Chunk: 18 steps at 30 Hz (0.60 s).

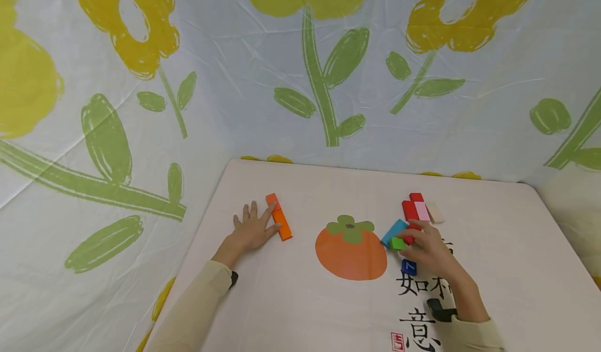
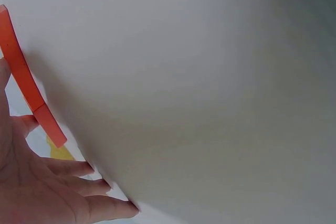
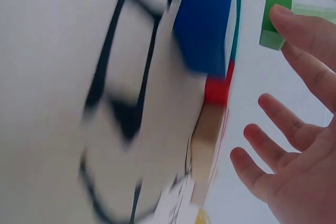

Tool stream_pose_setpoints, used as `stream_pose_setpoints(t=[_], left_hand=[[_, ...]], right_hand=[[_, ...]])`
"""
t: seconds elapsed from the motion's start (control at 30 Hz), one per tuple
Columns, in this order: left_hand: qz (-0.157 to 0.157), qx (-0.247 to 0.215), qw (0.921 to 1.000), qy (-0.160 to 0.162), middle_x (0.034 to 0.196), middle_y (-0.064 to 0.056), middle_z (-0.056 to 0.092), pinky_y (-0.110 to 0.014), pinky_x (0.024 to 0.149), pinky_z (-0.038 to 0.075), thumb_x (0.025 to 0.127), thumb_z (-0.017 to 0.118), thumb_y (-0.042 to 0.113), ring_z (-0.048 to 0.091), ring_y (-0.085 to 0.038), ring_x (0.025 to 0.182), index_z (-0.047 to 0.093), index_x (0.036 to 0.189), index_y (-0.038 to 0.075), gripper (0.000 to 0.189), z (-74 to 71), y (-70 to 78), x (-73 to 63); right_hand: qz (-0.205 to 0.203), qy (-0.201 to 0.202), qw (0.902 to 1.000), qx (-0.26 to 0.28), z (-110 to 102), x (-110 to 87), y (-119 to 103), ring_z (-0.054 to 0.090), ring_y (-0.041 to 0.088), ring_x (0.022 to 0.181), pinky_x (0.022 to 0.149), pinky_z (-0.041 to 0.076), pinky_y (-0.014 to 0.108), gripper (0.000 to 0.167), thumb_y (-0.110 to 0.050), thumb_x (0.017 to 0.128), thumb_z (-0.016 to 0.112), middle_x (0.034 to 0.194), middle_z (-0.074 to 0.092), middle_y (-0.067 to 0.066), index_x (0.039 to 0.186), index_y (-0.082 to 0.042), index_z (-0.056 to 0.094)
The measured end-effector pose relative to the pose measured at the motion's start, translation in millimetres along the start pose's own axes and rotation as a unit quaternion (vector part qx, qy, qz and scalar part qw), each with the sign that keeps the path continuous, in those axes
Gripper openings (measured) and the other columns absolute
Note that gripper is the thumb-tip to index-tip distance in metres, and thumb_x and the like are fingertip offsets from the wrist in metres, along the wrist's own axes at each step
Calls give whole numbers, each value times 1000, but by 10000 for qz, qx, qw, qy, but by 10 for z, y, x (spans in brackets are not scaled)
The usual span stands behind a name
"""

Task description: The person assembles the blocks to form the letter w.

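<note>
Spread fingers of my left hand (image 1: 249, 233) rest beside two orange blocks (image 1: 283, 227) laid end to end in a slanted line, the thumb and index finger touching them. The left wrist view shows the same orange blocks (image 2: 23, 80) at its left edge. My right hand (image 1: 431, 249) pinches a small green block (image 1: 396, 243) between thumb and index finger, the other fingers loosely bent; the right wrist view shows this green block (image 3: 278, 6) raised off the table. Close by the right hand are a light blue block (image 1: 393, 232), a partly covered red block (image 1: 408, 240) and a dark blue block (image 1: 409, 267) marked 7.
Behind the right hand lie a red block (image 1: 409, 210), a smaller red one (image 1: 416, 196), a pink block (image 1: 421, 210) and a beige block (image 1: 435, 213). The pale tablecloth (image 1: 300, 300) has a printed persimmon (image 1: 349, 261) and black characters. Flowered cloth (image 1: 263, 65) hangs behind.
</note>
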<state>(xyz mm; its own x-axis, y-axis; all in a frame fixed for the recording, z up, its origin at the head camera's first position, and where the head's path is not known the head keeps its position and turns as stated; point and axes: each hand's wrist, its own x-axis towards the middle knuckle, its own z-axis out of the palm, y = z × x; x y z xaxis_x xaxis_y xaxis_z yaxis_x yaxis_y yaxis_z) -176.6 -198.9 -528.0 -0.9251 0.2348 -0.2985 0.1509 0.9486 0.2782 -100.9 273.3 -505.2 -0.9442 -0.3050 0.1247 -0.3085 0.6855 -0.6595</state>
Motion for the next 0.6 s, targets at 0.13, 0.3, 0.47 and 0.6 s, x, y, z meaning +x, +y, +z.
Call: stream_pose_setpoints(t=[0.13, 0.3, 0.47, 0.6], left_hand=[[-34, 11, 10000, -36, 161, -33, 1, -77, 106, 4, 101, 37, 63, -2, -54, 146, 16, 162, 26, 75, 9, -17, 5], [-42, 29, 10000, -38, 161, -33, 1, -77, 106, 4, 101, 37, 64, -2, -54, 146, 16, 162, 26, 75, 18, -32, 6], [-18, 52, 10000, -34, 161, -33, 2, -77, 106, 5, 101, 38, 63, -1, -54, 146, 16, 162, 26, 74, 11, -16, -2], [-1, 84, 10000, -16, 161, -33, 2, -78, 106, 6, 102, 39, 61, 0, -55, 145, 16, 162, 25, 74, -17, 8, -10]], right_hand=[[-157, 58, 9997, 182, 109, 104, -98, 30, 56, 129, 89, 42, 72, 30, 2, 79, 81, 138, 43, 35, 107, -6, 73], [-99, -14, 9996, 258, 244, 224, -234, 31, 55, 130, 89, 45, 69, 28, -2, 82, 80, 140, 43, 33, 108, -8, 73], [-112, -113, 9996, 237, 363, 328, -347, 33, 52, 131, 91, 45, 68, 28, -4, 83, 78, 141, 44, 31, 110, -9, 73], [-260, -166, 9992, 234, 449, 415, -423, 36, 51, 130, 91, 45, 67, 31, -3, 83, 79, 140, 46, 31, 113, -6, 72]])
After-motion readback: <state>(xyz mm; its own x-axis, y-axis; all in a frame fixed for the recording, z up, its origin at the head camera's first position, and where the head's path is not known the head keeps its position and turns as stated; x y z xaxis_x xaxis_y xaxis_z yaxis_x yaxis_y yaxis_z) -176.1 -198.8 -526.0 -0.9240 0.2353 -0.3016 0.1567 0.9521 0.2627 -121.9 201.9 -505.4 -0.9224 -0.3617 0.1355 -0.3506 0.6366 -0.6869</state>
